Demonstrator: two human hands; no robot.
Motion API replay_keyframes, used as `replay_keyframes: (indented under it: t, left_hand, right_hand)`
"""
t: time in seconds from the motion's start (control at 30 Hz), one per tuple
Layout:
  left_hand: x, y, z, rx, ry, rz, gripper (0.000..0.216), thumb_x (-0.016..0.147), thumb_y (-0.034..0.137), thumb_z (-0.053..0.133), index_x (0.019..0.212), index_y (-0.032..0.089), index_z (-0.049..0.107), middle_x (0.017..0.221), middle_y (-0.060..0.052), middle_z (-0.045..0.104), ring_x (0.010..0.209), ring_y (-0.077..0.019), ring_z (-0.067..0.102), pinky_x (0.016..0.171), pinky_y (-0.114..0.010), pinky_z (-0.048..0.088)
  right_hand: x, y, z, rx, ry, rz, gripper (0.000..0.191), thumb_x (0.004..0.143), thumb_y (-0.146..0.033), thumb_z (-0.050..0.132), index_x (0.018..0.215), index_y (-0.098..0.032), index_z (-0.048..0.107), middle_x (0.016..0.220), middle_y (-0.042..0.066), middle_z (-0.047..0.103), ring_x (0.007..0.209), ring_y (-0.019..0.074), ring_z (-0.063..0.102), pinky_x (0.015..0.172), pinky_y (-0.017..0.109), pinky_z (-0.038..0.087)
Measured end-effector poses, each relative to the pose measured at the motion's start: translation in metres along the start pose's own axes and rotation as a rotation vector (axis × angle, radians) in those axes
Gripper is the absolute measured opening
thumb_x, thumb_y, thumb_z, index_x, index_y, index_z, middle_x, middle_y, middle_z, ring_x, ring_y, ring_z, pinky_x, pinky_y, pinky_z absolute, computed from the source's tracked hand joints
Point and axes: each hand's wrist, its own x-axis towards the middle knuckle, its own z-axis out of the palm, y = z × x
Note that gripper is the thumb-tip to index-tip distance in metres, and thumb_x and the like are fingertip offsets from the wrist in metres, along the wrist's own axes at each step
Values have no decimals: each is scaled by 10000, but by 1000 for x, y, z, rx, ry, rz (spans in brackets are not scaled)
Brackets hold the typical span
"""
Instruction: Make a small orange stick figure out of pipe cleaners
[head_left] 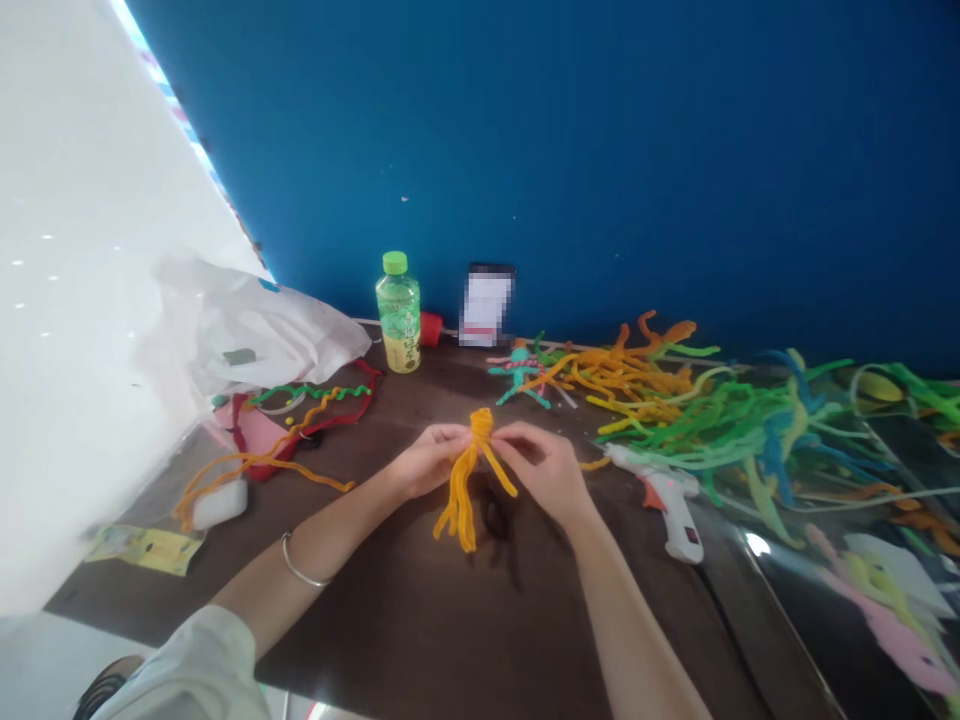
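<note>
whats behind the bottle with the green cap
Behind the bottle, a red object sticks out to the right, with the blue wall farther back. The bottle covers the red object's left part, so its full shape and anything else there cannot be seen.

Brown table [420, 620]; bottle [400, 325]; glue gun [681, 512]

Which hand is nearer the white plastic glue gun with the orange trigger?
Right. The right hand is left of the glue gun; the left hand is farther left, across the fuzzy yellow bundle.
</note>
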Motion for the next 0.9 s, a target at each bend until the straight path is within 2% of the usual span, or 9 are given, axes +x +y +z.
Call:
replay_keyframes:
  t: [0.13, 0.27, 0.37, 0.5, 0.57, 0.73, 0.8, 0.9]
  left_hand:
    - [1, 1, -1, -54, 10, 52, 219, 642, 283, 714, 741, 94, 666, 609, -22, 624, 518, -59, 548, 538, -159, 417]
    - [2, 1, 1, -66, 133, 99, 215, 625, 274, 726, 738, 105, 657, 638, -21, 639, 553, -76, 570, 579, -183, 438]
    - [4, -1, 3, -64, 229, 151, 231, 601, 258, 742, 750, 106, 652, 676, -26, 656, 583, -82, 584, 612, -196, 447]
    - [7, -3, 2, -71, 312, 191, 262, 568, 244, 760, 757, 102, 647, 683, -23, 660, 593, -83, 594, 627, -200, 451]
    - [8, -4, 1, -71, 344, 198, 270, 566, 248, 760, 763, 104, 644, 687, -21, 659, 600, -87, 600, 627, -203, 454]
    - [9, -6, -2, -33, 393, 247, 279, 572, 268, 754, 775, 114, 641, 697, -18, 657, 606, -87, 600, 629, -208, 457]
    - [9, -7, -3, 14, 418, 281, 275, 572, 274, 752, 771, 119, 643, 700, -17, 658, 615, -85, 597, 638, -209, 456]
    - [9, -8, -3, 95, 457, 331, 265, 576, 281, 746, 767, 124, 648, 711, -20, 660, 629, -85, 591, 646, -208, 454]
  right_hand:
    - [-4, 6, 28, 90, 207, -12, 128, 713, -293, 608, 744, -174, 645, 764, 37, 667, 710, 164, 625, 660, 268, 504]
    - [-6, 8, 50, 181, 354, 163, 182, 686, -306, 618, 780, -153, 642, 755, 49, 674, 673, 171, 628, 611, 271, 510]
    - [-7, 8, 60, 274, 387, 298, 252, 676, -352, 620, 798, -134, 650, 747, 63, 682, 632, 181, 628, 539, 267, 501]
    - [-10, 8, 65, 312, 368, 303, 281, 717, -364, 575, 833, -124, 663, 779, 76, 686, 689, 196, 637, 609, 292, 507]
    - [-13, 8, 65, 218, 335, 253, 282, 759, -348, 525, 856, -123, 664, 785, 83, 680, 718, 199, 636, 656, 307, 503]
    - [-17, 3, 62, -291, 218, 49, 283, 820, -229, 409, 935, -150, 655, 854, 99, 662, 802, 202, 619, 732, 308, 475]
    - [-17, -1, 60, -442, 145, 32, 299, 828, -178, 380, 982, -152, 634, 896, 103, 668, 817, 201, 624, 735, 296, 470]
    - [-19, -10, 60, -699, 3, 85, 300, 830, -116, 369, 1026, -125, 596, 902, 118, 672, 785, 204, 639, 705, 282, 465]
